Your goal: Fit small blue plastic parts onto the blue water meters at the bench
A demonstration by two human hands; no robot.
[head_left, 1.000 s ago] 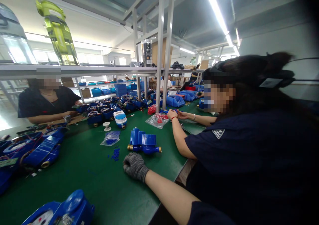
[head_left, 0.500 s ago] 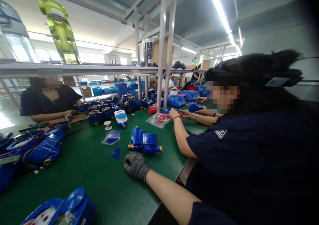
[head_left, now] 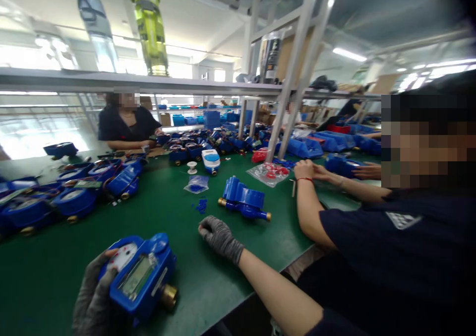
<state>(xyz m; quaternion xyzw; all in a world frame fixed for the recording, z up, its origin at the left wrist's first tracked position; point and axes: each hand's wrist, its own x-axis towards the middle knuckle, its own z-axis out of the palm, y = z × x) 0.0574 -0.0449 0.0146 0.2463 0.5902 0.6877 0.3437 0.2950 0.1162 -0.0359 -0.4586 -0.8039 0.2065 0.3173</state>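
Observation:
In a grey fingerless glove, my left hand grips a blue water meter at the lower left. The meter is tilted, with its display, white dial and brass threaded end in sight. My right hand, gloved alike, rests low over the green table with its fingers curled together; what they hold, if anything, is hidden. Small blue pieces lie scattered just beyond it. Another blue water meter with brass ends lies behind my right hand, apart from it.
Blue meter bodies with wires crowd the left. Beyond are a bag of blue pieces, a white spool, a white-topped meter and a bag of red parts. A co-worker's arms reach in at right; shelf posts stand behind.
The view has swung left and things appear further right. My left hand has come into sight with the water meter, now raised more into view. My right hand stays near the blue pieces.

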